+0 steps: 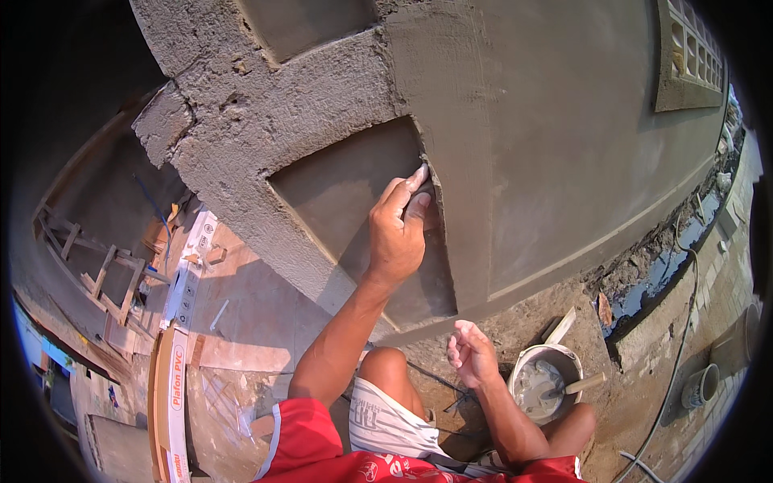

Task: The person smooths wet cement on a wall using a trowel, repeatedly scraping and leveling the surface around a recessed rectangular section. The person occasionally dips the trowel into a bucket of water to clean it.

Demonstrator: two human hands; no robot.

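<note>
At left, a long white carton (175, 402) lies on the ground. Mid-view, a recess (350, 177) is set in the plastered wall (555, 161); at its right edge (445, 249) the left hand (397, 232) brings thumb and fingers close together (whether they pinch anything, I cannot tell). The step seems to be smoothing that edge; next likely calls for light, even pressure down it. Rightward, the right hand (475, 356) hangs loosely curled, fingers slightly apart, near a bucket (572, 361) of pale mix (533, 388).

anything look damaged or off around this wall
Yes: up and left of the recess by the left hand, a cracked, jagged lump juts from the rough masonry, breaking its outer edge.
</note>
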